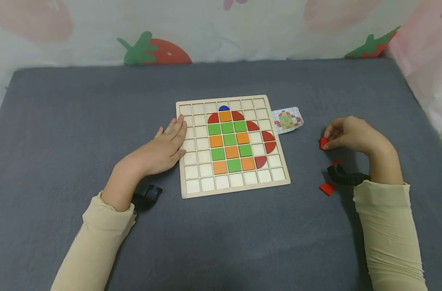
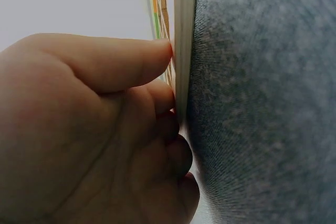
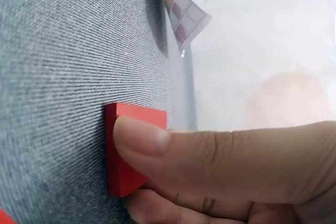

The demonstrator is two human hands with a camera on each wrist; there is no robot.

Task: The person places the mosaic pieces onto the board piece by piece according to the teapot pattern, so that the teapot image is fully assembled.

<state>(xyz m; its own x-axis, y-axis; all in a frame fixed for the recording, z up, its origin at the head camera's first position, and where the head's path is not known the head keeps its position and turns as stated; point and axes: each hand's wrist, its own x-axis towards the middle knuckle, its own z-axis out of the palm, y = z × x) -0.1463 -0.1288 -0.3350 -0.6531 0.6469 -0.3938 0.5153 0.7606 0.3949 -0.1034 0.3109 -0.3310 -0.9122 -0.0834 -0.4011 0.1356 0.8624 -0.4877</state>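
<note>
A wooden grid board (image 1: 235, 191) lies on the cloth with green and orange square tiles, red quarter-round tiles (image 1: 270, 147) and a blue half-round tile (image 1: 224, 108) in its cells. My left hand (image 1: 159, 149) rests along its left side, fingers extended over the frame. Thumb and fingertips touch the board's edge (image 2: 184, 35) in the left wrist view. To the right of the board, my right hand (image 1: 363, 135) pinches a red tile (image 3: 139, 113) between thumb and fingers, close over the cloth. The fingers partly cover that tile's shape.
A printed pattern card (image 1: 296, 121) with a curled edge sticks out from beneath the board's right side. Two more red tiles, one nearer me (image 1: 327, 189) and one partly behind the wrist strap (image 1: 335, 163), lie by the right wrist. A strawberry-print curtain (image 1: 243, 40) hangs behind the table.
</note>
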